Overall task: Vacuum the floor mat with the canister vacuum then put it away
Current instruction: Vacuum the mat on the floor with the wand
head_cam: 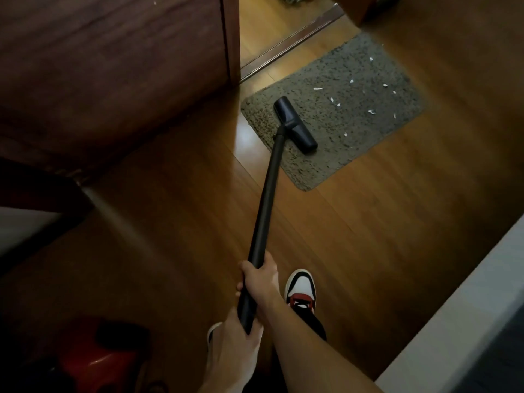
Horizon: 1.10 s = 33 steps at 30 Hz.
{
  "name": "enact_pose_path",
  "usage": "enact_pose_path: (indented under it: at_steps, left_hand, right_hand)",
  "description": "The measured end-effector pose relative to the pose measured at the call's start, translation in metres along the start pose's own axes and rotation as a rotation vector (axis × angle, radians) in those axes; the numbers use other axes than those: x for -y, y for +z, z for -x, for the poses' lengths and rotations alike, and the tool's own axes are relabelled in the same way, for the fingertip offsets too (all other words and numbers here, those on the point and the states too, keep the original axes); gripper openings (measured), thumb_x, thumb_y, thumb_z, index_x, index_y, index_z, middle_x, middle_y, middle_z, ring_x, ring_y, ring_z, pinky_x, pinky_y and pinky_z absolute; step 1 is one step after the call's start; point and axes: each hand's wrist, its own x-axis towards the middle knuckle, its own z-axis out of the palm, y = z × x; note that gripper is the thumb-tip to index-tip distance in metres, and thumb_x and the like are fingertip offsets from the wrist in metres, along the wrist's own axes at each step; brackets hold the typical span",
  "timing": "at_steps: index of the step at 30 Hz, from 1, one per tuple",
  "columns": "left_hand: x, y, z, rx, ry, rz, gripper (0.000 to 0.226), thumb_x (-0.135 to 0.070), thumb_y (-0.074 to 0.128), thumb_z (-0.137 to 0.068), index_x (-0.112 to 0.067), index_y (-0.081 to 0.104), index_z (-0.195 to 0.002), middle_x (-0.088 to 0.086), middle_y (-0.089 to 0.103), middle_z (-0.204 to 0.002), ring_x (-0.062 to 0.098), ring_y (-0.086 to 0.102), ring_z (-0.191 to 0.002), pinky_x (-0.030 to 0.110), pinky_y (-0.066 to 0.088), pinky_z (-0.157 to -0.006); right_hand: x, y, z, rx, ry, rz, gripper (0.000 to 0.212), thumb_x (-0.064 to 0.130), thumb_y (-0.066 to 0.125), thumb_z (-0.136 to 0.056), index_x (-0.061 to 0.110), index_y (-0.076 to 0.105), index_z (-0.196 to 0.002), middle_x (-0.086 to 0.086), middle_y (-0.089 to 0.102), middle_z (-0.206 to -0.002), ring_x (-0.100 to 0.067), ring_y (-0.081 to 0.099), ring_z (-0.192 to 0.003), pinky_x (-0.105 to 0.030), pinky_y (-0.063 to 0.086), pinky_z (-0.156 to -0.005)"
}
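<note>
A grey-brown shaggy floor mat (pixel 365 114) lies on the wooden floor at the upper right, by a doorway. Several white paper scraps (pixel 334 101) are scattered over its right half. The black floor nozzle (pixel 295 124) rests on the mat's left part, joined to a long black wand (pixel 268 194). My right hand (pixel 260 277) grips the wand higher up. My left hand (pixel 234 346) grips its lower end. The red canister vacuum (pixel 99 361) sits blurred on the floor at the bottom left; its hose is hidden.
A dark wooden door (pixel 113 66) fills the upper left, with a metal threshold strip (pixel 292 41) beyond the mat. A pale ledge or bed edge (pixel 465 316) runs along the lower right. My red, white and black shoe (pixel 301 293) stands beside the wand.
</note>
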Motion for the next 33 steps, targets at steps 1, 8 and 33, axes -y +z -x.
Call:
enact_pose_path:
  at_steps: [1,8,33]
  left_hand:
    - [0.004,-0.001,0.003,0.006,0.006,-0.004,0.036,-0.049,0.051,-0.096,-0.027,0.049,-0.125,-0.010,0.061,-0.090,0.007,0.063,-0.085,0.029,0.053,-0.085]
    - [0.010,0.014,0.009,0.047,0.040,0.018,0.030,-0.050,0.053,-0.095,-0.025,0.055,-0.111,-0.004,0.066,-0.089,0.011,0.065,-0.079,0.030,0.054,-0.076]
    - [-0.115,0.107,-0.034,0.061,0.085,-0.069,0.025,-0.048,0.056,-0.090,-0.025,0.055,-0.098,0.003,0.065,-0.077,0.018,0.063,-0.051,0.034,0.059,-0.051]
  right_hand:
    - [-0.003,0.001,0.003,-0.008,-0.009,-0.002,0.036,0.015,0.062,-0.096,0.022,0.047,-0.128,-0.010,0.059,-0.080,-0.015,0.058,-0.052,-0.031,0.055,-0.052]
    - [-0.011,-0.016,0.013,-0.073,-0.031,-0.009,0.036,0.016,0.064,-0.096,0.019,0.048,-0.128,-0.010,0.060,-0.079,-0.014,0.059,-0.051,-0.031,0.055,-0.052]
    - [0.063,-0.151,-0.057,-0.136,-0.004,-0.110,0.030,0.012,0.060,-0.098,0.016,0.048,-0.124,-0.010,0.056,-0.075,-0.017,0.055,-0.050,-0.030,0.052,-0.048]
